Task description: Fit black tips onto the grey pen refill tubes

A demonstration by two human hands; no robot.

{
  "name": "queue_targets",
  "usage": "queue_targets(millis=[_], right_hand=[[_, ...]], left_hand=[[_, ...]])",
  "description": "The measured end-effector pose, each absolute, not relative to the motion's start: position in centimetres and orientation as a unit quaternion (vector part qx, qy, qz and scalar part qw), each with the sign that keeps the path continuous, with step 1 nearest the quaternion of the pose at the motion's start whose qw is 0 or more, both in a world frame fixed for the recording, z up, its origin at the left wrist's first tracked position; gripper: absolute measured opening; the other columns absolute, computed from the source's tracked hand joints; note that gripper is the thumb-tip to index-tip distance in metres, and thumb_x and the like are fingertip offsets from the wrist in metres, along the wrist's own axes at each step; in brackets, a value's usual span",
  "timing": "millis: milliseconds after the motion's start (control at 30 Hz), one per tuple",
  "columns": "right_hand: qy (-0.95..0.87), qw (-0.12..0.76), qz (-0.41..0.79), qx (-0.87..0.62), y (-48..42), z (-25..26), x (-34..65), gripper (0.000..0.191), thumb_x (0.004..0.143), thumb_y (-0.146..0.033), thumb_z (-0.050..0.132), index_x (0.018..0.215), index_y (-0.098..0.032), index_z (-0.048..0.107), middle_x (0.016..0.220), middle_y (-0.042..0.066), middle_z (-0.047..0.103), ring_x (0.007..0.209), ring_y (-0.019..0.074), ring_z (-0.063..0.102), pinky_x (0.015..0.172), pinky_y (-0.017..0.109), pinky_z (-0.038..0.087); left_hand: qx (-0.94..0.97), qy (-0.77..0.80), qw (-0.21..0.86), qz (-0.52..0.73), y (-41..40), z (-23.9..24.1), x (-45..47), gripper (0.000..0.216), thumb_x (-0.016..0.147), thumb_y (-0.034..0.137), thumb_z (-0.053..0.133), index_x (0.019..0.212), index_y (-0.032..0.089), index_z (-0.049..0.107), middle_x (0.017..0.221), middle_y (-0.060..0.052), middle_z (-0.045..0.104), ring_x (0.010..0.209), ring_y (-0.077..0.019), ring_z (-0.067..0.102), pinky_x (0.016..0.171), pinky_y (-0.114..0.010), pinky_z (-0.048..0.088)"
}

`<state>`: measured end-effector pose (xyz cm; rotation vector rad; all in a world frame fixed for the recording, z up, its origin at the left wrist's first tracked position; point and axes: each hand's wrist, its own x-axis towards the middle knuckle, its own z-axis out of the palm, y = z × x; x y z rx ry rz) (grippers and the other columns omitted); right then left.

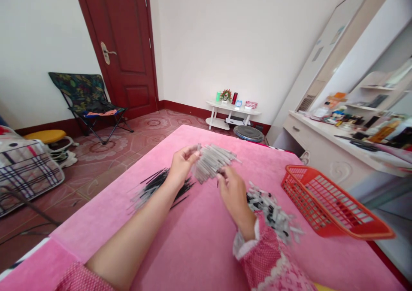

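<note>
My left hand [183, 162] is closed round a thick bundle of grey pen tubes [212, 161], held above the pink table [180, 239]. My right hand [233, 192] sits just below the bundle's near end, fingers pinched on a thin dark rod that I can barely make out. A spread of black pen refills [154, 187] lies on the cloth to the left of my left wrist. A heap of small grey and black pen parts [273, 211] lies to the right of my right hand.
A red plastic basket [325, 203] stands at the table's right edge. Beyond the table are a tiled floor, a folding chair [86, 100], a red door [124, 46], a low white stand [230, 113] and a cluttered white dresser [337, 140] on the right.
</note>
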<state>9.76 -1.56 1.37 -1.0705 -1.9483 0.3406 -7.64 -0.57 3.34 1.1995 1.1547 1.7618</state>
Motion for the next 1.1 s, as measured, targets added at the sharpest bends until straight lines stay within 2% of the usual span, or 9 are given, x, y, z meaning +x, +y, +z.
queue_targets(millis=[100, 200, 300, 567, 767, 900, 967, 1100], right_hand=[[-0.631, 0.587, 0.276, -0.426, 0.0, 3.0, 11.6, 0.015, 0.083, -0.029, 0.049, 0.089, -0.017, 0.055, 0.077, 0.002, 0.061, 0.066, 0.0139, 0.059, 0.056, 0.025, 0.044], [-0.531, 0.671, 0.342, -0.387, 0.6, 4.2, 12.7, 0.020, 0.078, -0.034, 0.056, 0.087, -0.016, 0.054, 0.074, 0.001, 0.059, 0.059, 0.0121, 0.059, 0.046, 0.021, 0.042], [-0.513, 0.693, 0.339, -0.376, 0.5, 4.7, 13.1, 0.021, 0.076, -0.033, 0.059, 0.086, -0.015, 0.055, 0.075, 0.001, 0.060, 0.058, 0.0110, 0.059, 0.045, 0.020, 0.041], [-0.535, 0.675, 0.338, -0.379, 0.3, 4.6, 13.0, 0.020, 0.076, -0.033, 0.059, 0.084, -0.015, 0.056, 0.075, 0.002, 0.061, 0.058, 0.0104, 0.059, 0.046, 0.019, 0.041], [-0.588, 0.626, 0.328, -0.394, 0.0, 4.6, 12.7, 0.017, 0.077, -0.031, 0.057, 0.084, -0.016, 0.058, 0.075, 0.003, 0.063, 0.063, 0.0130, 0.061, 0.052, 0.022, 0.044], [-0.701, 0.498, 0.336, -0.384, 0.5, 4.6, 13.1, 0.015, 0.074, -0.026, 0.059, 0.082, -0.016, 0.064, 0.082, 0.005, 0.068, 0.074, 0.0158, 0.062, 0.067, 0.027, 0.047], [-0.737, 0.436, 0.323, -0.403, 1.0, 4.4, 13.7, 0.017, 0.073, -0.025, 0.059, 0.084, -0.016, 0.066, 0.084, 0.006, 0.069, 0.076, 0.0171, 0.062, 0.068, 0.028, 0.047], [-0.782, 0.298, 0.188, -0.515, 2.1, 2.8, 15.3, 0.017, 0.073, -0.020, 0.055, 0.084, -0.019, 0.069, 0.085, 0.005, 0.070, 0.079, 0.0174, 0.063, 0.071, 0.027, 0.045]], left_hand=[[0.569, 0.478, 0.326, 0.585, -0.5, 1.9, -6.0, 0.030, 0.068, 0.027, 0.067, 0.094, 0.013, 0.069, 0.090, -0.009, 0.071, 0.079, -0.0191, 0.063, 0.074, -0.030, 0.047], [0.640, 0.480, 0.293, 0.525, -0.6, 0.8, -4.7, 0.024, 0.073, 0.024, 0.063, 0.095, 0.016, 0.069, 0.092, -0.008, 0.071, 0.082, -0.0192, 0.063, 0.075, -0.031, 0.047], [0.667, 0.475, 0.268, 0.507, -0.8, 0.5, -4.3, 0.023, 0.075, 0.022, 0.060, 0.096, 0.017, 0.069, 0.092, -0.007, 0.070, 0.083, -0.0183, 0.063, 0.076, -0.030, 0.047], [0.696, 0.476, 0.232, 0.485, -1.2, 1.0, -4.3, 0.021, 0.076, 0.019, 0.060, 0.095, 0.017, 0.069, 0.088, -0.005, 0.069, 0.080, -0.0165, 0.062, 0.073, -0.028, 0.047], [0.699, 0.468, 0.232, 0.489, -1.4, 1.4, -4.0, 0.022, 0.076, 0.017, 0.061, 0.096, 0.018, 0.069, 0.087, -0.005, 0.069, 0.078, -0.0158, 0.061, 0.071, -0.027, 0.046], [0.681, 0.461, 0.262, 0.504, -1.3, 1.2, -3.9, 0.021, 0.075, 0.018, 0.061, 0.095, 0.017, 0.069, 0.088, -0.006, 0.070, 0.080, -0.0167, 0.062, 0.073, -0.028, 0.047], [0.668, 0.467, 0.273, 0.511, -1.3, 1.1, -4.0, 0.022, 0.075, 0.019, 0.061, 0.095, 0.016, 0.069, 0.089, -0.006, 0.070, 0.081, -0.0174, 0.063, 0.074, -0.029, 0.048], [0.641, 0.492, 0.280, 0.518, -1.1, 0.8, -4.2, 0.023, 0.075, 0.021, 0.060, 0.096, 0.015, 0.068, 0.089, -0.007, 0.070, 0.081, -0.0184, 0.064, 0.072, -0.029, 0.049]])
